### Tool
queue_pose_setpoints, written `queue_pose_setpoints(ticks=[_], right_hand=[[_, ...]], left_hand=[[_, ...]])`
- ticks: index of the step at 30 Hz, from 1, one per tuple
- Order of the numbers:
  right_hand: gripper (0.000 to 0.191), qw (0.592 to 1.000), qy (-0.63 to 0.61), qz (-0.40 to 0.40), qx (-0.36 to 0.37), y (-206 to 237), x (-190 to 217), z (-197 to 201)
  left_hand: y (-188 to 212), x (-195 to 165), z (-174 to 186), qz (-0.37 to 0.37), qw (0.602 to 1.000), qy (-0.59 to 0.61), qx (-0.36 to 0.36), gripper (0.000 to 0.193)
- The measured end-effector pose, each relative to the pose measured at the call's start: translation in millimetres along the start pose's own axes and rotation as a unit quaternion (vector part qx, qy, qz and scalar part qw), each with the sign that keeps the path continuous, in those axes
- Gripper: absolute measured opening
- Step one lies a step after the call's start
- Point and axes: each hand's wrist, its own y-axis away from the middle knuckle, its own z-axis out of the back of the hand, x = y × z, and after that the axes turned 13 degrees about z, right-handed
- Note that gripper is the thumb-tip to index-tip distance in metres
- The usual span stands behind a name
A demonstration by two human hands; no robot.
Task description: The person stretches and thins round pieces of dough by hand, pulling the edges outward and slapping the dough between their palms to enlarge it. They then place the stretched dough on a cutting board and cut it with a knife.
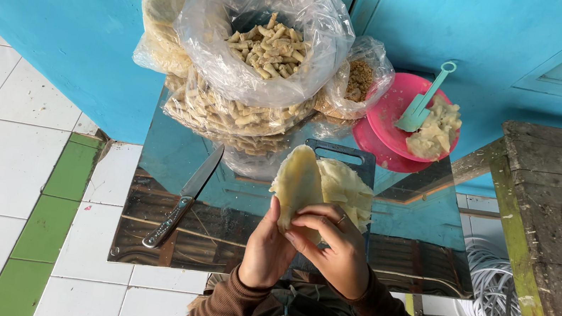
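Both hands hold a pale yellow round dough sheet (298, 180) above a dark cutting board (349, 156). My left hand (267, 248) grips its lower edge from the left. My right hand (332, 244), a ring on one finger, pinches the same edge from the right. More pale sheets (350, 188) lie stacked on the board just behind. A knife (183, 197) with a metal handle rests on the shiny table top (166, 158), left of my hands.
A big clear plastic bag of short fried sticks (266, 45) stands at the table's back, with smaller bags (163, 15) beside it. A pink bowl (390, 114) holds a teal scoop (425, 101) and filling. A worn wooden bench (553, 213) is to the right, and a blue wall behind.
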Motion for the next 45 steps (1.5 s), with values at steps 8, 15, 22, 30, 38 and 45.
queue_pose_setpoints(ticks=[8,15,22,30,38,45], right_hand=[[0.014,0.962,-0.222,-0.155,-0.023,20,-28,-5],[0.017,0.768,-0.52,-0.364,-0.09,34,-72,13],[0.038,0.928,-0.313,-0.183,-0.086,21,-37,-10],[0.012,0.992,0.069,-0.046,-0.099,26,-45,-14],[0.021,0.896,-0.31,-0.268,-0.169,29,-61,-9],[0.023,0.974,-0.102,-0.153,-0.133,24,-53,-15]], left_hand=[[2,3,11,-0.047,0.971,-0.235,-0.021,0.057],[3,-6,33,0.033,0.982,-0.165,-0.085,0.042],[2,7,24,-0.094,0.888,-0.438,-0.101,0.047],[6,3,20,-0.096,0.894,-0.424,-0.107,0.055],[5,-1,19,-0.066,0.909,-0.392,-0.126,0.053],[12,-7,13,-0.052,0.91,-0.391,-0.128,0.049]])
